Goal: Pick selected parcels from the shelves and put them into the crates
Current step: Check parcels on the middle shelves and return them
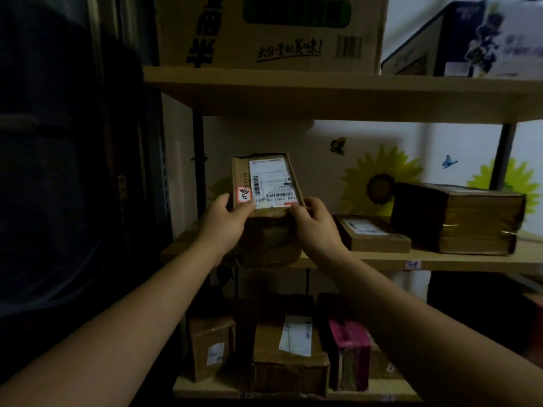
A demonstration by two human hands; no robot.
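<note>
**Desk:** What is being held?

**Photographer:** A small brown parcel [264,183], its white shipping label [273,180] facing the camera. It is raised upright in front of the middle shelf [382,261] of a dim storeroom.

**Desk:** And the grips?

**Photographer:** Both are on its lower end. The left grip [227,218] pinches the lower left corner, thumb beside a red-and-white sticker [244,195]. The right grip [316,227] pinches the lower right corner, thumb on the front face.

**Desk:** What surrounds it?

**Photographer:** A lumpy brown package [270,242] sits on the middle shelf just below the held parcel. To the right lies a flat labelled box [371,233], and beside that a taller dark box [458,218]. A large printed carton [273,30] stands on the shelf above. Three labelled parcels [289,356] and a pink box [349,348] stand on the bottom shelf [205,387].
</note>
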